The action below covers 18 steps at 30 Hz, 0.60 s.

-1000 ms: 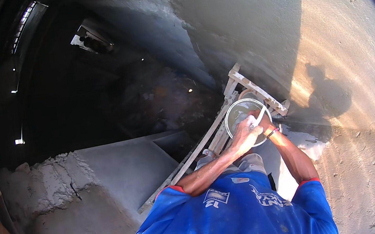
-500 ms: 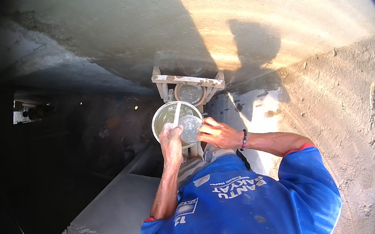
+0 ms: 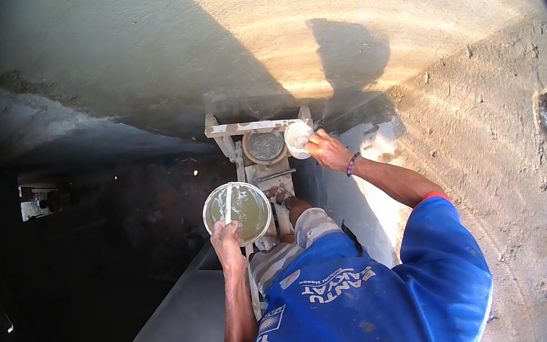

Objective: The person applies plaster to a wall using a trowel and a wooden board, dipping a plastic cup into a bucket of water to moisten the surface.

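My left hand (image 3: 227, 240) is closed on a flat white strip (image 3: 228, 204) that looks like the handle of a round bucket (image 3: 271, 213). The bucket holds a murky greenish liquid and hangs in front of my left side. Farther off and to the right, my right hand (image 3: 328, 150) is closed on the rim of a small white tub (image 3: 296, 134). The tub is tilted, with whitish wet residue inside. Just left of it sits a round brown-rimmed basin (image 3: 266, 146) with wet grey material, by a pale wooden crossbar (image 3: 239, 127).
Narrow planks (image 3: 282, 180) carry my feet (image 3: 278, 195) below the basin, with a dark rod lying across them. A plastered wall (image 3: 256, 47) rises ahead, partly sunlit. A rough wall (image 3: 489, 161) stands at right. Deep shadow hides the left; a grey ledge (image 3: 181, 310) lies lower left.
My right hand has carried the small tub from over the bucket, away and right, beside the basin. The bucket in my left hand has shifted left and nearer to me.
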### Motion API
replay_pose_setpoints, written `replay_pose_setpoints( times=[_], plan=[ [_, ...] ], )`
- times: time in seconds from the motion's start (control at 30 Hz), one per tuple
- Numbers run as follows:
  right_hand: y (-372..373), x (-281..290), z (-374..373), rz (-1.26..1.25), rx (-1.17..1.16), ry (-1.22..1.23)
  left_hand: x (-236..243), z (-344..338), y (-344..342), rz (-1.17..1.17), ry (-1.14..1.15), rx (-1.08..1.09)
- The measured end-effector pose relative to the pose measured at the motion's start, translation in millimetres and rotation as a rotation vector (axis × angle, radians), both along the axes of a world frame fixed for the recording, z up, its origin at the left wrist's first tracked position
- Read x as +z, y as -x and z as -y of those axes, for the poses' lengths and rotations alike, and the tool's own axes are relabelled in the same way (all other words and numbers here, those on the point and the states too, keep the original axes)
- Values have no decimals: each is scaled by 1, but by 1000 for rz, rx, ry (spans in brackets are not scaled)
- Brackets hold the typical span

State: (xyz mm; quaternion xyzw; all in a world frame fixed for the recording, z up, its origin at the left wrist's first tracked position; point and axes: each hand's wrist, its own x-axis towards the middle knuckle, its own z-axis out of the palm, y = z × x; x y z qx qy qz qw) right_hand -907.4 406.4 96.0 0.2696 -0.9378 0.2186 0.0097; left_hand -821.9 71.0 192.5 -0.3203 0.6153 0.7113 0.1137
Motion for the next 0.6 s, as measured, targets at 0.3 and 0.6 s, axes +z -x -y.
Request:
replay_pose_setpoints(
  times=[0.3, 0.6],
  plan=[
    [51, -59, -136, 169, -597, -387, -16, 19, -25, 75, 26, -46],
    [-53, -32, -177, 123, -835, -420, -32, 37, -44, 114, -20, -6]
  ],
)
